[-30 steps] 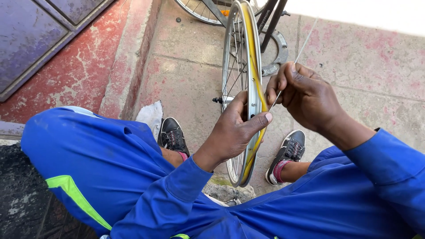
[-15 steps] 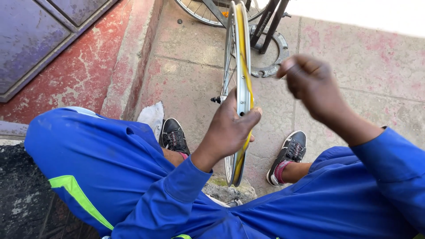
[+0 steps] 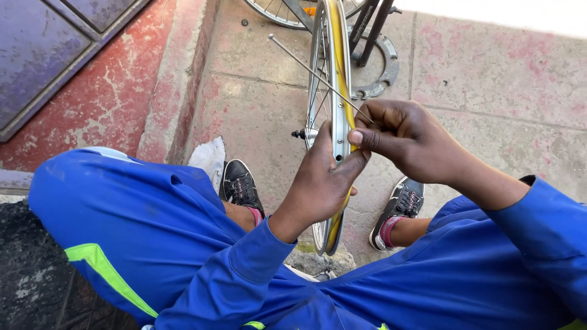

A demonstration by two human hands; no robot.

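Observation:
A bicycle wheel (image 3: 331, 67) with a silver rim and yellow rim tape stands upright between my knees. My left hand (image 3: 323, 177) grips the rim from the left, thumb across its edge. My right hand (image 3: 406, 137) pinches one end of a thin metal spoke (image 3: 312, 72) close to the rim; the spoke slants up and to the left, past the wheel. The wheel's hub axle (image 3: 299, 133) pokes out on the left side. Both arms are in blue sleeves.
I sit with blue-trousered legs apart and black shoes (image 3: 239, 183) (image 3: 400, 205) on a stained concrete pavement. A red painted kerb (image 3: 116, 91) runs at left. Another bicycle wheel (image 3: 275, 11), a black stand and a metal ring (image 3: 382, 67) lie behind. A white scrap (image 3: 210, 156) sits by my left shoe.
My right hand came down from a raised position to the rim, and the spoke now points up-left instead of up-right. My left hand stayed on the rim.

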